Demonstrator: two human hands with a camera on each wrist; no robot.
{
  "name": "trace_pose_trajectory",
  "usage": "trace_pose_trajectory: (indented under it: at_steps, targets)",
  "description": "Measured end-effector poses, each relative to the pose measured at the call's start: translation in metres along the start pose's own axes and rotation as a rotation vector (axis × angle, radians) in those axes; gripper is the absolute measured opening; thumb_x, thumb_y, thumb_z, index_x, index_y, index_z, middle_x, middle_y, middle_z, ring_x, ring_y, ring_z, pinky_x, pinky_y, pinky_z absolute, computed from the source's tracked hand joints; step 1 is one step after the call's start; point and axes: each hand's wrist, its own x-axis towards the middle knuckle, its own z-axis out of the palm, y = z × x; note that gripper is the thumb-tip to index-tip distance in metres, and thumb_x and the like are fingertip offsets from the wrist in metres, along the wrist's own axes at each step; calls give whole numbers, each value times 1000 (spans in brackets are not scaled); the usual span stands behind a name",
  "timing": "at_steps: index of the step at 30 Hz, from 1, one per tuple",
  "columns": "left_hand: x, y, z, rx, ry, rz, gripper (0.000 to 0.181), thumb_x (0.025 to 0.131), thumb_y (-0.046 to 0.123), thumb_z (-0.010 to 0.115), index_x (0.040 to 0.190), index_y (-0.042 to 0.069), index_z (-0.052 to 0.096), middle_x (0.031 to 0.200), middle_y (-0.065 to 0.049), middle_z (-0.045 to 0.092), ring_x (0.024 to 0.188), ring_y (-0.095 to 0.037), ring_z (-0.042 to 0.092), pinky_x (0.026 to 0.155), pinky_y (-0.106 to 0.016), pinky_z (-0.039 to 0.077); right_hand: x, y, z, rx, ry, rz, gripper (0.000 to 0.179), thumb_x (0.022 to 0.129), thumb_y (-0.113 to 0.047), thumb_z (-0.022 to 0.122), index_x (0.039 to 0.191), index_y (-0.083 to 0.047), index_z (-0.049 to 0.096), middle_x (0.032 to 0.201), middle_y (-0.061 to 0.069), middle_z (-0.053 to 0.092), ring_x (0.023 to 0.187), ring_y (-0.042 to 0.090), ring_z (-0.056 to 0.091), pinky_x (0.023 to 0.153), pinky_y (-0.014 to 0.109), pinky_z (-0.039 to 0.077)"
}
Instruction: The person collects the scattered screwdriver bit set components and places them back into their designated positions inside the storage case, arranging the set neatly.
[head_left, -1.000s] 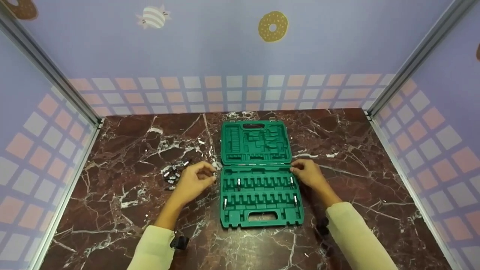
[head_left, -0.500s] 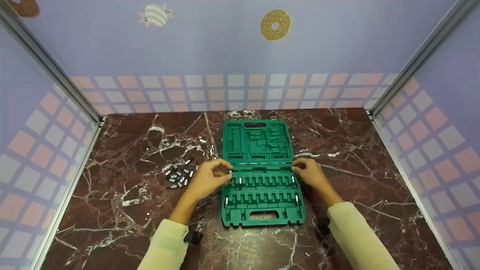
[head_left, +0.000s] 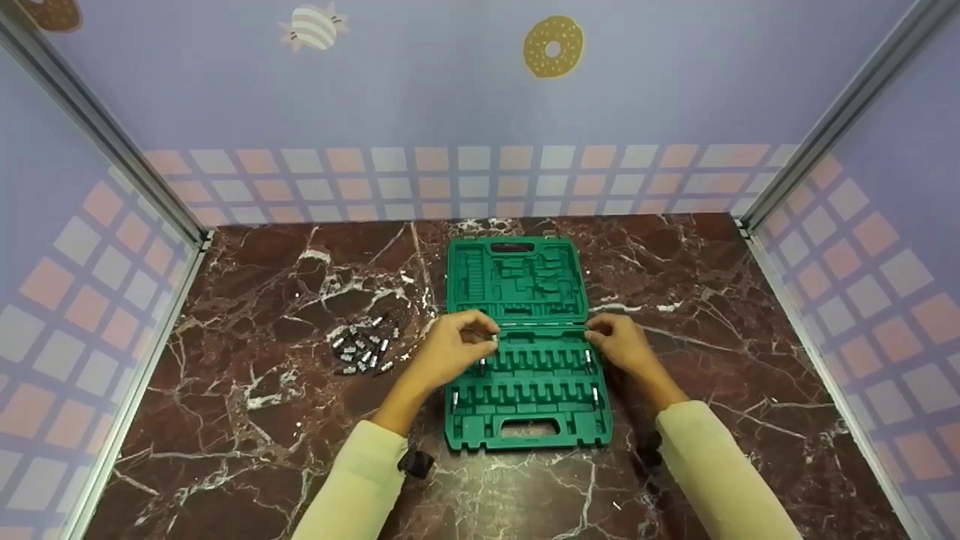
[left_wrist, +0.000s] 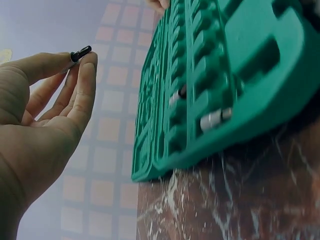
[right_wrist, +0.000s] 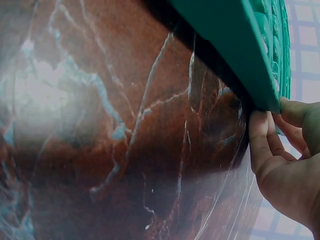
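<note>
A green plastic tool case (head_left: 472, 429) lies unfolded on the table, its moulded lid (head_left: 517, 251) laid back toward the wall. Several socket bits, silver at one end and dark at the other, stand in its slots, among them a near-left bit (left_wrist: 214, 119). My left hand (head_left: 450, 346) is over the left part of the case, near the hinge, and pinches a bit socket (left_wrist: 81, 53) between thumb and fingertips, dark tip outward. At the right edge by the hinge, my right hand (head_left: 621, 346) grips the case side, thumb above and fingers (right_wrist: 258, 131) against the outside.
A loose pile of bit sockets (head_left: 364, 346) lies on the marble-patterned table (head_left: 247, 322) left of the case. Patterned walls (head_left: 420, 82) stand behind and on both sides, with metal corner posts (head_left: 840, 97).
My left hand has moved right with the bit socket, from beside the pile to over the case, uncovering more of the pile. My right hand has stayed at the case edge.
</note>
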Motion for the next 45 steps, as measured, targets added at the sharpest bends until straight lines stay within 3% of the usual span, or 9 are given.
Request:
trace_pose_trajectory:
  at_steps: [6,12,19,24,29,38,45]
  targets:
    - [7,2,17,-7,-31,-25,16,94,4,71,109,8,74,110,-18,73,88,-20,74,75,-42,62,0,1,0,17,-5,-19,18,100,-12,68,113,-2,73,104,18,74,78,20,62,69,36,51]
    - [11,3,35,5,-87,-52,15,95,6,72,109,11,73,113,-18,72,88,-15,73,77,-34,61,0,1,0,8,5,-27,18,99,-12,69,112,-1,74,104,18,74,76,19,63,69,36,52]
    - [15,3,58,-24,-142,-71,14,93,0,72,107,1,72,107,-17,71,88,-20,74,79,-38,63,-1,0,1,-1,7,-32,17,100,-11,68,113,-1,74,107,19,74,88,29,67,77,45,55]
    - [19,4,69,15,-160,-75,13,92,2,74,105,3,74,103,-9,71,86,-18,73,76,-32,62,-1,0,2,4,18,-37,18,101,-10,66,113,-1,74,114,21,74,95,33,68,84,50,55]
    - [23,2,78,72,-211,-57,15,92,3,74,107,3,74,98,-3,71,79,-11,70,70,-27,59,-1,-1,1,18,14,-14,19,101,-11,65,114,-1,75,115,21,74,90,29,66,80,44,54]
    - [29,0,97,134,-272,-42,11,90,1,74,101,1,76,92,-4,74,73,-7,69,65,-25,58,-1,-1,-2,76,-40,34,23,102,-11,61,118,1,72,116,22,72,82,23,66,71,35,55]
    - [35,1,109,207,-287,-79,6,90,2,78,95,4,78,92,-4,76,77,-7,68,68,-24,59,0,0,-1,44,-19,22,22,101,-11,63,117,1,73,117,22,73,87,27,67,78,41,55]
